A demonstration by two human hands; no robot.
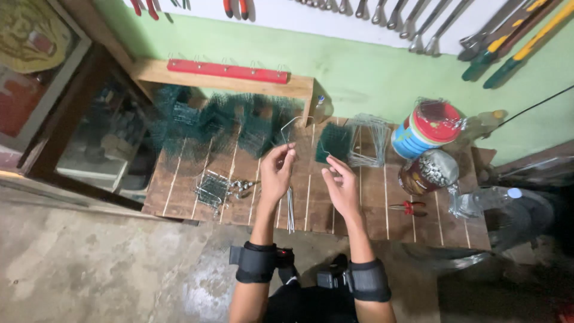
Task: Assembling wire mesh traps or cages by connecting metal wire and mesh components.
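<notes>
On the brown slatted wooden bench (371, 209) the work appears to be somewhere in the middle. A row of dark green wire-mesh pieces (215, 122) stands along the back edge under the wooden shelf with a red strip (227, 70), and these look like finished or prepared pieces. One more small dark green mesh panel (333, 142) leans beside a bent frame of bare grey wire (368, 140). Stock is still left: a bundle of straight thin metal rods (290, 209) lies on the bench just below the hands, and a heap of small bent wire clips (215, 190) sits to the left.

The left hand (276, 174) is raised above the bench with its fingertips pinched shut on a thin bent grey wire (287, 128), which rises from the fingers and hooks over towards the mesh row. The right hand (344, 188) is close beside it, fingers curled and partly closed, thumb and forefinger meeting near the mesh panel; whether its grip holds a wire end or only touches it is too fine to tell.

To the right stand a blue-and-white striped tin with a red lid (426, 128), a round container of small metal pieces (430, 170) and red-handled pliers (409, 208), untouched.
</notes>
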